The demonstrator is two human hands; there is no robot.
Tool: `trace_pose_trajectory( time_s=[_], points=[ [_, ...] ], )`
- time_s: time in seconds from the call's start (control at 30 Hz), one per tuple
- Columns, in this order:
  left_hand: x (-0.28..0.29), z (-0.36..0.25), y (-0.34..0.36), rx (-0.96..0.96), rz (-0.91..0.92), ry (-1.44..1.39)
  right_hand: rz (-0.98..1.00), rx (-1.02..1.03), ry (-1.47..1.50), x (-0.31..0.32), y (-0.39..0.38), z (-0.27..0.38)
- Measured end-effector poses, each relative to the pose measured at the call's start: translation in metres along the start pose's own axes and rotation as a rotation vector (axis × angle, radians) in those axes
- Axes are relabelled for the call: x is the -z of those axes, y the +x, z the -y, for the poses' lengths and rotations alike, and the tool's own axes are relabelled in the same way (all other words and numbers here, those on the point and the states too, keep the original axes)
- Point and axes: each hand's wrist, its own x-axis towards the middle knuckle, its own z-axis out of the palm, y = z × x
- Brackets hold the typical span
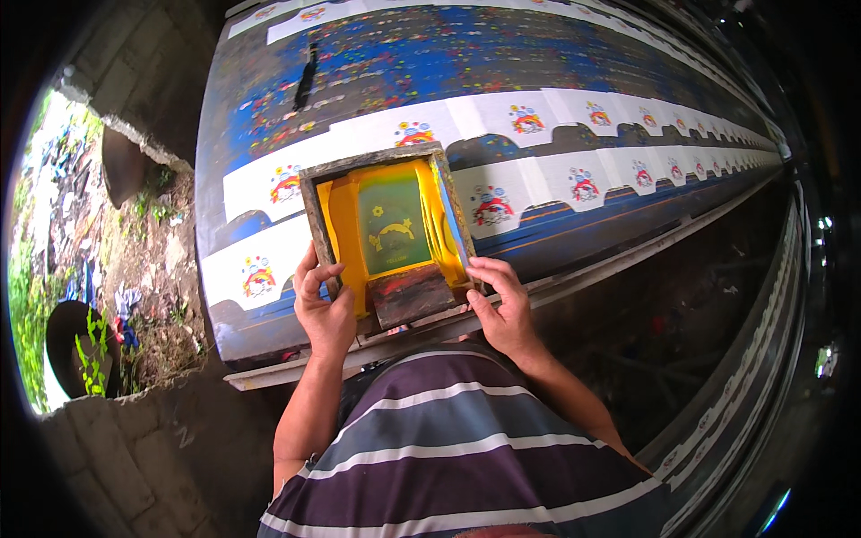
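A wooden screen-printing frame (316, 215) with yellow ink round its greenish mesh (392, 224) is tilted above the near edge of a long table. Small flower and arch shapes show in the mesh. My left hand (325, 308) grips the frame's lower left corner, fingers closed round the wood. At the lower right corner, my right hand (505, 303) pinches the other side between thumb and fingers. A dark, ink-stained squeegee (413, 298) rests inside the frame against its near end. Whether the frame touches the fabric below cannot be seen.
White cut fabric pieces (538, 179) with colourful rainbow prints lie in rows along the ink-spotted table (386, 76). A dark strip (307, 81) lies at its far left. A metal rail (610, 269) edges the table. Block walls (117, 448) and an opening are on the left.
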Motion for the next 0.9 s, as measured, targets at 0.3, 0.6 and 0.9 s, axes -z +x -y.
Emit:
trace_pose_trajectory(
  time_s=[0.3,0.6,0.9],
  points=[
    [-0.131,-0.009,-0.018,-0.049,0.012,0.024,-0.017,0.037,-0.037,0.113,0.014,-0.062],
    [-0.180,-0.009,-0.029,0.087,-0.001,-0.175,0.045,0.162,-0.071,0.167,0.023,-0.093],
    [-0.179,-0.005,-0.028,0.098,0.016,-0.108,0.269,0.462,-0.281,0.143,0.037,-0.061]
  ],
)
